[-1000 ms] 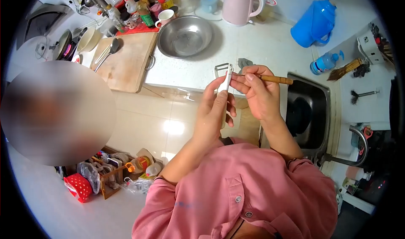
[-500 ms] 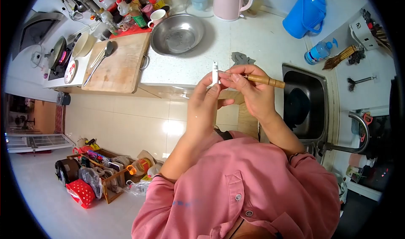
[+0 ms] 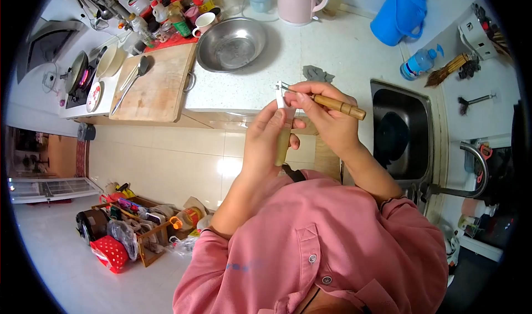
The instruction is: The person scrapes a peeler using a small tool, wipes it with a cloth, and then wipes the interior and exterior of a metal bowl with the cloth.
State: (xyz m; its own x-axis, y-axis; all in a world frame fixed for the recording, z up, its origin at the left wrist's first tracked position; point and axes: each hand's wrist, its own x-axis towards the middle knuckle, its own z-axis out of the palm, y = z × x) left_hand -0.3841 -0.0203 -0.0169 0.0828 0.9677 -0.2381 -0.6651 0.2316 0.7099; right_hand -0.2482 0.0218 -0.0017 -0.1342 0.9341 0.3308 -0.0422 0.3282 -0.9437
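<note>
My left hand (image 3: 266, 134) is wrapped round a peeler (image 3: 283, 142) with a white head and a pale yellowish handle. The head points up toward the counter. My right hand (image 3: 327, 117) pinches a thin metal tool with a ribbed wooden handle (image 3: 341, 106). Its thin shaft reaches the white head, and the fingers of both hands are close together there. Whether the tip touches the peeler is too small to tell. Just beyond my hands, a crumpled grey cloth (image 3: 318, 74) lies on the counter.
A metal basin (image 3: 231, 45) and a wooden cutting board (image 3: 158, 84) with a spatula (image 3: 133, 81) are on the counter (image 3: 338, 48). The sink (image 3: 402, 131) is at the right. A pink kettle (image 3: 296, 2) and a blue jug (image 3: 398, 14) stand behind.
The peeler has moved slightly left and turned, so its handle shows below my left hand. My right hand has followed with the wooden-handled tool. The blurred round patch at the left is gone.
</note>
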